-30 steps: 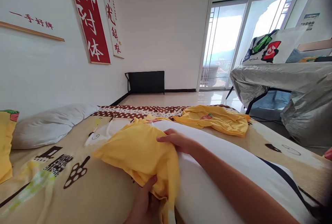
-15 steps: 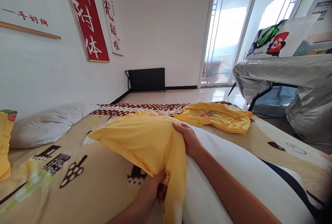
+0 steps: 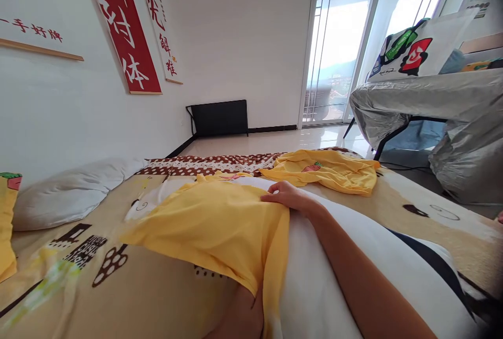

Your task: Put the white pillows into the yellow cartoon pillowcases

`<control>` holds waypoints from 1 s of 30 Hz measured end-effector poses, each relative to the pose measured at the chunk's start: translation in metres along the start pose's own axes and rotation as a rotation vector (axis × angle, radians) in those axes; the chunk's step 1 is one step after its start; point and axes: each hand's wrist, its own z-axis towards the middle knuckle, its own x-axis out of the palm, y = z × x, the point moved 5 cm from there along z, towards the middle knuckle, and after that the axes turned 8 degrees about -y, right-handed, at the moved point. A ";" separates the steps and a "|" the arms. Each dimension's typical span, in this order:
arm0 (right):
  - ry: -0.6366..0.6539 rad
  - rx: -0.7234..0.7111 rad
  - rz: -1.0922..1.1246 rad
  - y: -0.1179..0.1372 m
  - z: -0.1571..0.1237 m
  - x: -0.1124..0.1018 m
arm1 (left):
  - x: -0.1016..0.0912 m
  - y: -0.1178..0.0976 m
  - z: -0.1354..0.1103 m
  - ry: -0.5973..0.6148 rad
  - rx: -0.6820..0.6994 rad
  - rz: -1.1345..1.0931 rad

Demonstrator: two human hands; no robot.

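Observation:
A yellow pillowcase (image 3: 212, 229) is pulled part way over a long white pillow (image 3: 326, 286) lying on the bed. My right hand (image 3: 291, 198) rests on top of the pillow, its fingers closed on the pillowcase's open edge. My left hand (image 3: 239, 320) is at the bottom of the view. Only its wrist shows, and the fingers are tucked under the hanging yellow cloth.
A second yellow cloth with a carrot print (image 3: 330, 171) lies crumpled at the foot of the bed. A white pillow (image 3: 66, 192) and a yellow one (image 3: 6, 223) lie on the left by the wall. A table under silver sheeting (image 3: 424, 103) stands to the right.
My right hand has slid the pillowcase's edge further along the pillow. My left hand has dropped lower and gone under the cloth. The view has tilted slightly.

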 end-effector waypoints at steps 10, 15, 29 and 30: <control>-0.128 -0.542 -0.638 0.005 0.008 0.007 | -0.007 0.028 -0.002 -0.024 -0.021 0.139; -0.079 -0.447 -0.878 -0.013 0.016 0.032 | -0.013 0.055 0.002 -0.058 -0.141 0.085; -0.349 -0.523 -0.437 0.012 -0.012 0.030 | -0.006 0.021 0.005 0.128 -0.079 0.135; -0.358 -0.529 -0.379 0.017 -0.016 0.030 | -0.006 0.019 0.003 0.141 -0.075 0.144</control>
